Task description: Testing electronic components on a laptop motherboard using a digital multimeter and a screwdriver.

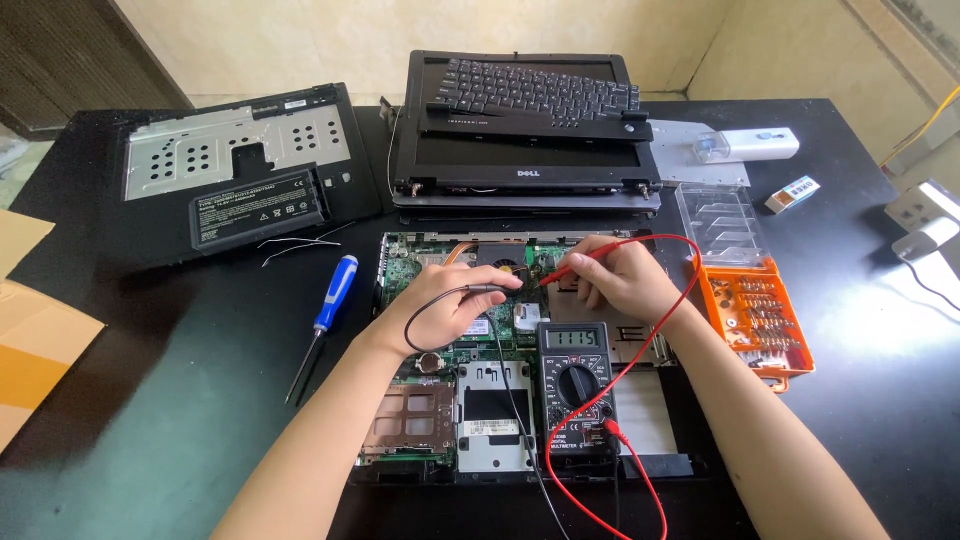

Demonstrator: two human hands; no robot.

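An opened laptop base with its green circuit board lies bare on the black table. My left hand pinches a black test probe with its tip on the board near the copper heat pipe. My right hand grips a red test probe whose tip touches the board close to the black one. Red and black leads run down to a black multimeter that rests on the laptop base below my hands.
A blue-handled screwdriver lies left of the board. A battery rests on a removed cover at back left. A laptop screen with a loose keyboard sits behind. An orange bit case stands at right.
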